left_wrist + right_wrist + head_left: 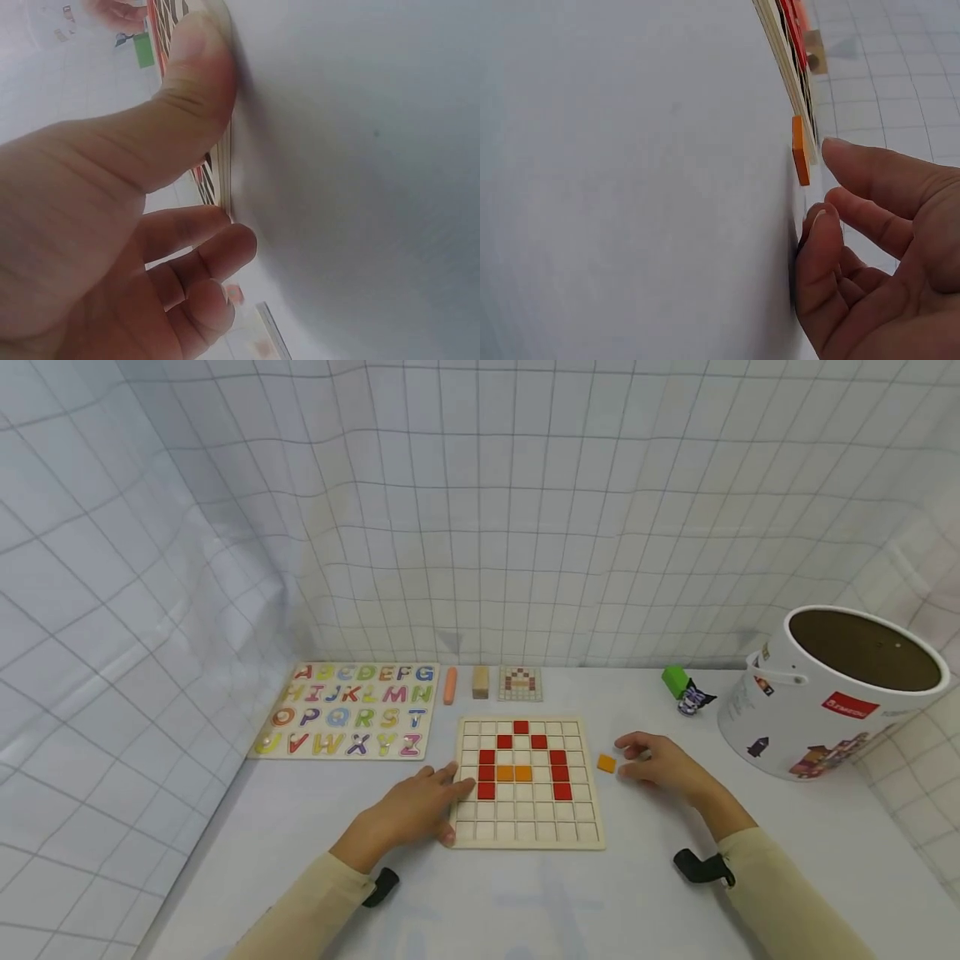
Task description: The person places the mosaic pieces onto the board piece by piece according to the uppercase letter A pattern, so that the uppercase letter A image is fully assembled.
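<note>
A pale wooden grid board (525, 827) lies on the table, with red tiles (486, 791) and two orange tiles (514, 773) set in an A-like pattern. My left hand (420, 802) rests at its left edge, one finger over the border and the thumb by the near corner. In the left wrist view, the thumb (191, 82) touches the board's edge and the other fingers are loosely bent. A loose orange tile (800, 150) lies on the table right of the board. Beside it is my right hand (660, 766), thumb and fingers parted, holding nothing.
At the back left lies an alphabet puzzle board (341, 752). An orange stick (450, 686), a wooden block (481, 682) and a small pattern card (520, 695) sit behind the grid. A green block (675, 681), a small figure (694, 697) and a white bucket (787, 718) stand right.
</note>
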A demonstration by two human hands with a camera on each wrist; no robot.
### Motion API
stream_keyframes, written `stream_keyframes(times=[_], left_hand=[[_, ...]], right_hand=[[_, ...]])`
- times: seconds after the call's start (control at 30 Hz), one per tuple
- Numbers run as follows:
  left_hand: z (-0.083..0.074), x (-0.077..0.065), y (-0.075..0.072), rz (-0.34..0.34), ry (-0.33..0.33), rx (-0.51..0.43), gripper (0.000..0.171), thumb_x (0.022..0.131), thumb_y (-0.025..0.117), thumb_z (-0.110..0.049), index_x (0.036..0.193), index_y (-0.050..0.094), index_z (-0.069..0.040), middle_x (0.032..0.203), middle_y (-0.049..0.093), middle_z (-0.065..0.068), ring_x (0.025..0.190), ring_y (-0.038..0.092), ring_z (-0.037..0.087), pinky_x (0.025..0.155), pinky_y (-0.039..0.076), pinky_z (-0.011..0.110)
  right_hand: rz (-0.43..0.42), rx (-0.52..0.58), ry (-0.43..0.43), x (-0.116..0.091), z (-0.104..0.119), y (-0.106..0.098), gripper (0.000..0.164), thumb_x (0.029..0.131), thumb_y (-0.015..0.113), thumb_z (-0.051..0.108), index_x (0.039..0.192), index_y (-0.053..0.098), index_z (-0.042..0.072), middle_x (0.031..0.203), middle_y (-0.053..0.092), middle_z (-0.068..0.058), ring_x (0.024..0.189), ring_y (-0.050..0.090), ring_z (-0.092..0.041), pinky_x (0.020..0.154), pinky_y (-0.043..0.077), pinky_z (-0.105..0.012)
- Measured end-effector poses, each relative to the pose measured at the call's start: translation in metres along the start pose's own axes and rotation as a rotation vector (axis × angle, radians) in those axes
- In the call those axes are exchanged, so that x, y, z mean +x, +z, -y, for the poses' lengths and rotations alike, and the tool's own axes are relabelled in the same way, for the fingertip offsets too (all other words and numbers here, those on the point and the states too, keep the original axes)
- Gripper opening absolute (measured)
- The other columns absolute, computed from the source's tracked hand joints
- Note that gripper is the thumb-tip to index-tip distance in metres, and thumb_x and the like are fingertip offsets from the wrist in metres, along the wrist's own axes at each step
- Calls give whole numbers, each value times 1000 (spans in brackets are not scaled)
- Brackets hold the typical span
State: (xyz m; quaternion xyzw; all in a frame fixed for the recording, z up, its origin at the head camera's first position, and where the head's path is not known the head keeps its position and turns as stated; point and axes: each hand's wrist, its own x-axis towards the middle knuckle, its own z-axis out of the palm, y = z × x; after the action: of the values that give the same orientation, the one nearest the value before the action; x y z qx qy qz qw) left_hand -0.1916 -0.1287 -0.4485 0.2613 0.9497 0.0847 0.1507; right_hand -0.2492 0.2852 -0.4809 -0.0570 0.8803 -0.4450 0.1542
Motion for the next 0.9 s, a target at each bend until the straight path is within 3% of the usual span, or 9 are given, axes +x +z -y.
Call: stream_keyframes(times=[0.27,0.6,0.73,0.9], left_hand=[[1,0,2,-2,6,23,83,76,88,-33,150,53,-18,158,42,19,137,47,44,108,44,55],[3,5,3,9,-7,30,83,76,88,-35,150,53,-20,160,40,18,139,44,44,110,42,56],[3,6,3,10,-15,31,84,76,89,-34,150,53,-20,160,41,17,139,45,43,110,42,56],[2,4,5,16,-26,26,84,76,89,-34,150,53,-21,160,41,17,139,45,43,108,43,56]], right_hand=[[-36,-113,-3,3,10,20,34,85,78,8,118,68,4,111,60,-14,93,53,-25,66,52,-32],[-68,-197,-6,3,19,24,24,88,73,7,111,68,5,108,62,-12,93,57,-24,69,52,-31],[-43,-158,-30,3,19,20,23,89,73,8,109,64,3,97,61,-9,79,57,-20,64,51,-31],[42,98,-27,1,11,13,35,94,69,10,125,56,0,84,54,-6,67,50,-18,58,45,-28]])
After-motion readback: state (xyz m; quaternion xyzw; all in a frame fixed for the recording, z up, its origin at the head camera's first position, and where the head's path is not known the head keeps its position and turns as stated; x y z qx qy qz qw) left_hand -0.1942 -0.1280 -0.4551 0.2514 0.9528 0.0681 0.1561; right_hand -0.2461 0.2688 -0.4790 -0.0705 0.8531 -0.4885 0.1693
